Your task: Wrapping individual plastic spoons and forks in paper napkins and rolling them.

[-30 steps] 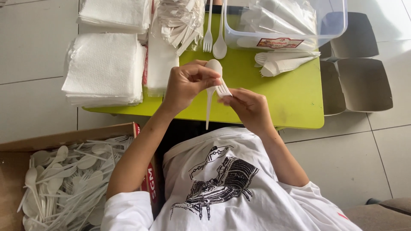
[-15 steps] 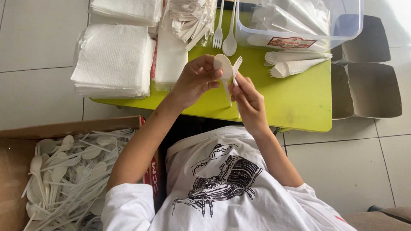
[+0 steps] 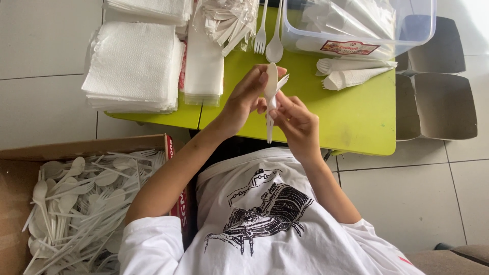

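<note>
both hands up over the near edge of the green table (image 3: 356,117), working one bundle. my left hand (image 3: 243,99) is closed around a white plastic spoon (image 3: 271,81), bowl up, thumb and fingers pinching it near the bowl. my right hand (image 3: 295,119) is closed lower down on the same bundle, fingers on the handles; a white plastic fork (image 3: 281,81) sits against the spoon, tines angled up to the right. handles stick out below both hands, over the table edge.

around it: stack of white napkins (image 3: 135,66) at the table's left end, a narrower stack of clear sleeves (image 3: 204,66) beside it, pile of small wrapped packets (image 3: 232,20) at the far edge. a loose fork and spoon pair (image 3: 269,35) lies just beyond my hands. clear plastic tub (image 3: 423,25) far right, two napkin-wrapped cutlery sets (image 3: 351,74) in front of it. cardboard box (image 3: 20,168) on the floor to my left, full of loose white cutlery (image 3: 81,203). grey paper trays (image 3: 438,102) on the floor to the right of the table.
</note>
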